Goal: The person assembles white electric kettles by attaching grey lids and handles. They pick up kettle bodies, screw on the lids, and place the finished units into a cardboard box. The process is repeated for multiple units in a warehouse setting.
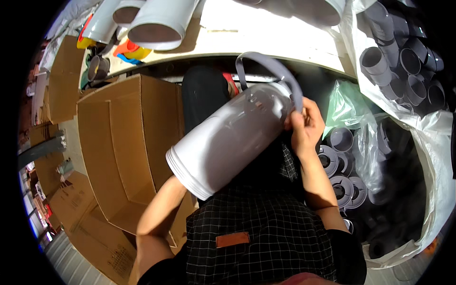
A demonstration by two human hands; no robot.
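Observation:
A glossy light-grey plastic flask body (228,135) lies tilted across my lap, its ridged, threaded end at the lower left. From its upper right end rises a curved grey handle (273,66), shaped like a loop. My right hand (306,126) is closed at that end, thumb and fingers pinching the handle's lower part against the body. My left forearm (161,204) reaches up to the threaded end. The left hand itself is hidden behind or inside the body, and I cannot tell which.
An open cardboard box (114,156) stands at my left. Ahead, a pale workbench (223,40) carries large grey cylinders (164,23) and red, yellow and blue plastic pieces (135,50). At my right, white sacks (434,142) hold many grey cups (375,64) and ring-shaped parts (342,187).

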